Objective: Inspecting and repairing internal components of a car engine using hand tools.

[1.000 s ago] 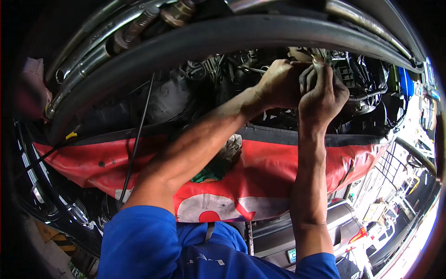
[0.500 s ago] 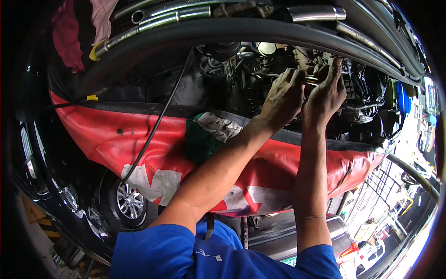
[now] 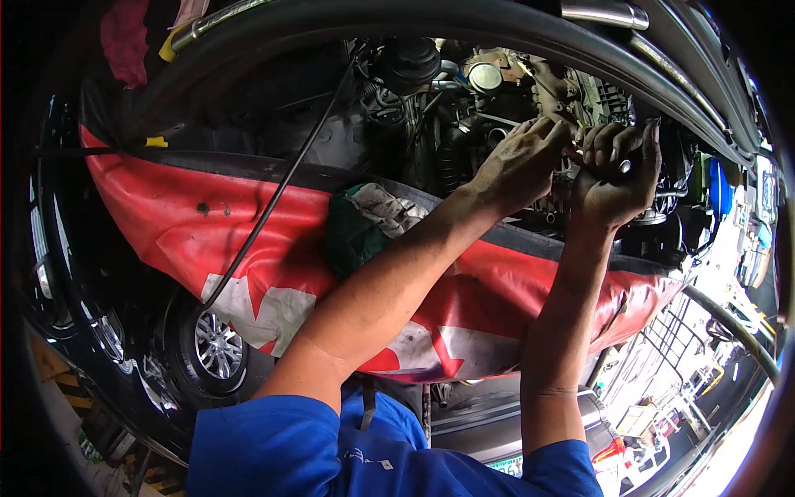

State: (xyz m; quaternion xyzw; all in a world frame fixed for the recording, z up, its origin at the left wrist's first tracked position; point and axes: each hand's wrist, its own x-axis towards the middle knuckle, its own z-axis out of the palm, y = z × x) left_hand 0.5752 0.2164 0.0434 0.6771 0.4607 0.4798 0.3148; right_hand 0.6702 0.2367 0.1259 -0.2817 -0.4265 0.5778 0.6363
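Both my hands are raised over the engine bay of a vehicle. My left hand is closed, its fingertips pinched together close to my right fingertips. What it grips is hidden by the fingers. My right hand is curled, palm partly turned up, around a slim metal tool whose round shiny end shows at the palm. The rest of that tool is covered by the fingers. A red fender cover with white patches lies under my forearms, with a green and grey rag on it.
A black prop rod slants across the left side. Chrome socket tools lie along the dark bar at the top. A round silver cap sits among the engine parts. A wheel and another car show below.
My right hand has moved right and rolled so its curled fingers and the tool's round end show. My left hand has shifted slightly right. The view has tilted a little.
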